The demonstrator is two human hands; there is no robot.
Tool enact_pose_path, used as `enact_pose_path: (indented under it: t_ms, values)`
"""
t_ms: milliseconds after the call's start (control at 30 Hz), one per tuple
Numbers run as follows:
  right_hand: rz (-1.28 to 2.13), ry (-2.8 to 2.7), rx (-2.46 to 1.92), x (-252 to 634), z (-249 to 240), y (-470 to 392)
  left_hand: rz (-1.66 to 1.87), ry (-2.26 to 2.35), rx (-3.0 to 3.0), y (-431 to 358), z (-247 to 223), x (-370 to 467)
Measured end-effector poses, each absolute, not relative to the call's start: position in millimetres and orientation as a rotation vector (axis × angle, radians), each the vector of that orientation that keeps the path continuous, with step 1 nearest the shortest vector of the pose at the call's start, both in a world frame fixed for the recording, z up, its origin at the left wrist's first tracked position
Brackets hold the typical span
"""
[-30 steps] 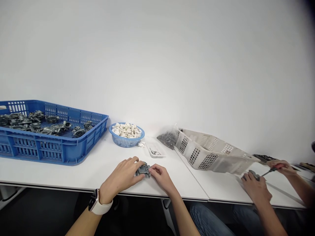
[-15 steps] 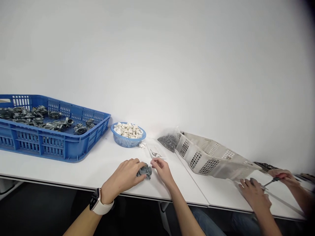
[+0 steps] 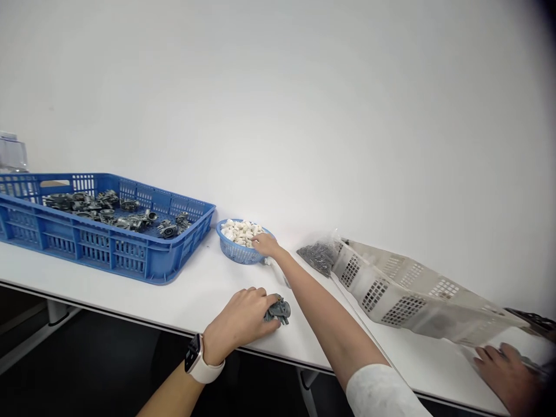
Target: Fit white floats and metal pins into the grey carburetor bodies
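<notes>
On the table's near side, my left hand [image 3: 247,317] is closed around a grey metal carburetor body [image 3: 278,310], fingers over its top and thumb along the near side. My right hand [image 3: 266,244] reaches over the near right rim of a round blue basket [image 3: 240,253], its fingers extended onto the white plastic parts [image 3: 241,231] heaped inside. I see nothing held in it, though the fingertips are partly lost among the parts. My right forearm crosses in front of a small white tray [image 3: 277,271] and hides most of it.
A large blue crate [image 3: 163,258] at left contains several grey metal castings [image 3: 134,221]. A clear bag of small dark pieces [image 3: 319,256] leans by a pale perforated basket [image 3: 391,301]. At far right is a co-worker's hand [image 3: 508,370]. A clear container [image 3: 12,153] stands behind the crate.
My right hand has left the carburetor body's side and moved forward to the round blue basket. The left hand still holds the carburetor body. The view has swung left.
</notes>
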State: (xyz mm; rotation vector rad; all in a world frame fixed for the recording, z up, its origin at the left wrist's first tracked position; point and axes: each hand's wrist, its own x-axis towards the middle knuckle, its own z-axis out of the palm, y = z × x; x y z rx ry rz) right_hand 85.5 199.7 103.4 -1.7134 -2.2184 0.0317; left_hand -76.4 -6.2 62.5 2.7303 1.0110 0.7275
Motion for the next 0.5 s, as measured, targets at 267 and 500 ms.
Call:
enact_pose_path:
  t_ms: [267,500]
  values:
    - [0.013,-2.111,-1.793,82.9,90.6,220.4,0.69,1.034,2.726,-7.2,63.5,-77.6]
    - [0.002,-2.128,-1.711,95.4,88.1,225.9,0.69,1.03,2.717,-9.1,64.2,-79.0]
